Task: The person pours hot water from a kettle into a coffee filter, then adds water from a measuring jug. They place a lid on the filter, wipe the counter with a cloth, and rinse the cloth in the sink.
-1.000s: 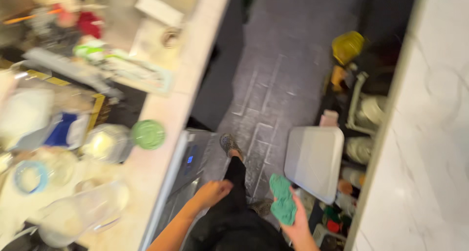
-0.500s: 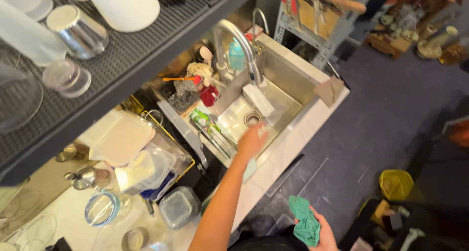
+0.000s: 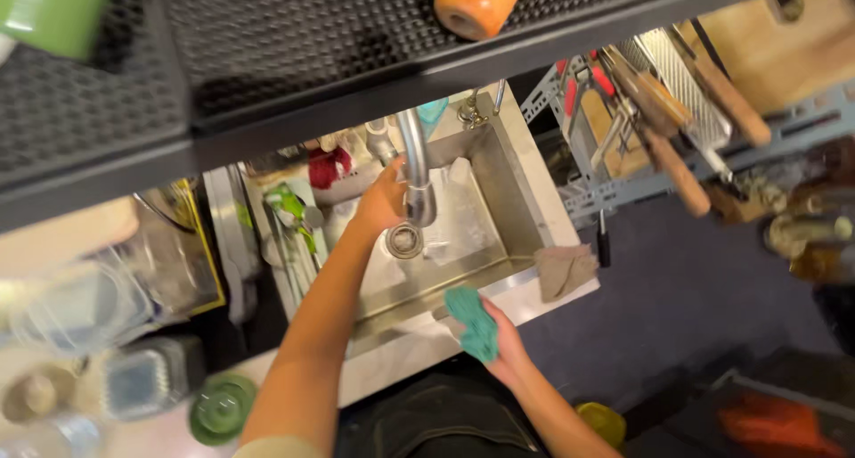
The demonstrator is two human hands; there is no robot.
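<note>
The left hand [image 3: 383, 200] reaches over the sink [image 3: 508, 186], fingers curled at the tap [image 3: 415, 168]. The right hand [image 3: 503, 342] grips a green cloth [image 3: 470, 323] on the sink's near edge, left of a brown rag [image 3: 563, 271].

Quick count: two hands, left hand [image 3: 381, 200] up by one faucet [image 3: 415, 168] over one steel sink [image 3: 499, 186], right hand [image 3: 504, 347] gripping one teal cloth [image 3: 472, 323]. One beige rag [image 3: 565, 270] just right of that hand. One green lid [image 3: 221, 409] far to its left on the worktop. One orange cup [image 3: 479, 2] on the shelf above.
</note>
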